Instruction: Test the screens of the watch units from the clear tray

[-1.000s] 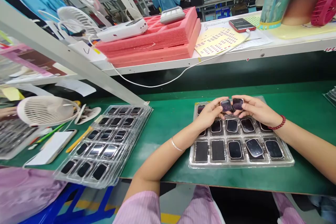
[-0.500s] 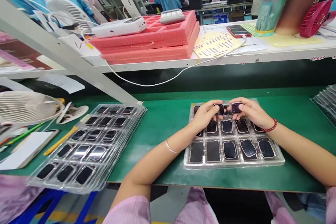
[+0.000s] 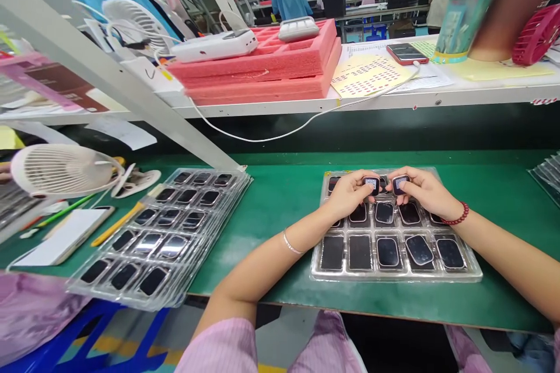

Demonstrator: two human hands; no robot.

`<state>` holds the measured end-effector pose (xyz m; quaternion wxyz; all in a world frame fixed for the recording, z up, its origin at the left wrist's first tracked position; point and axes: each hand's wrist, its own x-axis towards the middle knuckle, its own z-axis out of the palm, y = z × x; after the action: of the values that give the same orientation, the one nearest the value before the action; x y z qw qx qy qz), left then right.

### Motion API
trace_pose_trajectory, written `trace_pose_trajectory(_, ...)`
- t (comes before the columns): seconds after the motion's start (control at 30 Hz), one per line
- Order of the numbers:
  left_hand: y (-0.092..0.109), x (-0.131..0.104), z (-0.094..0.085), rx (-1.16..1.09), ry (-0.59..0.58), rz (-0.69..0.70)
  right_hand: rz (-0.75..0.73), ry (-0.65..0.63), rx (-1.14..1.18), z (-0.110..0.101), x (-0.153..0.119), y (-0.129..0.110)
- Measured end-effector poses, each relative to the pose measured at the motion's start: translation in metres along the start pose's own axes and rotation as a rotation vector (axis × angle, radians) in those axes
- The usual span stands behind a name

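My left hand (image 3: pixel 351 191) pinches a smartwatch (image 3: pixel 371 185) whose lit screen shows a pale, code-like pattern. In my right hand (image 3: pixel 423 189) is a second smartwatch (image 3: pixel 399 185) with a similar lit pattern. Both watches are held side by side, a small gap apart, over the back rows of a clear plastic tray (image 3: pixel 317 271). Dark rounded-square watches lie in several of its pockets. One front-row watch (image 3: pixel 419 250) sits skewed in its pocket. The two front-left pockets hold no watch that I can see. My hands hide part of the back rows.
A stack of clear trays (image 3: pixel 175 297) with watches stands at left, beside a yellow-handled tool (image 3: pixel 116 224), a white fan (image 3: pixel 65 170) and a white pad (image 3: pixel 65 239). More trays (image 3: pixel 549 178) lie at right. Above, a shelf (image 3: pixel 371 99) bears pink foam (image 3: pixel 262 78) and a phone (image 3: pixel 406 53).
Both watch screens now show a pale code-like pattern; before, they were mostly dark. The view has shifted slightly left. My hands keep their hold over the tray.
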<state>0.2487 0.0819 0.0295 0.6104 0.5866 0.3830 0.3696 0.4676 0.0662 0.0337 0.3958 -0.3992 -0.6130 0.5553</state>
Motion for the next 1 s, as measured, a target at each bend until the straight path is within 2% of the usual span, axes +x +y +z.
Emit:
trace_pose_trajectory(0.3, -0.002, 0.000, 0.004, -0.054, -0.030, 0.033, 0.001, -0.009, -0.066, 0.000, -0.002, 0.003)
trace_pose_trajectory(0.57, -0.003, 0.007, 0.007, -0.003, -0.002, -0.006, -0.033, 0.001, -0.175, 0.001, 0.000, 0.017)
trace_pose_trajectory(0.8, 0.014, 0.014, 0.011, -0.071, 0.027, -0.011, -0.043, 0.033, -0.106, -0.001, 0.000, 0.013)
trace_pose_trajectory(1.0, 0.009, 0.011, 0.018, -0.044, 0.017, -0.041, -0.028, 0.053, -0.053, -0.005, -0.001, 0.011)
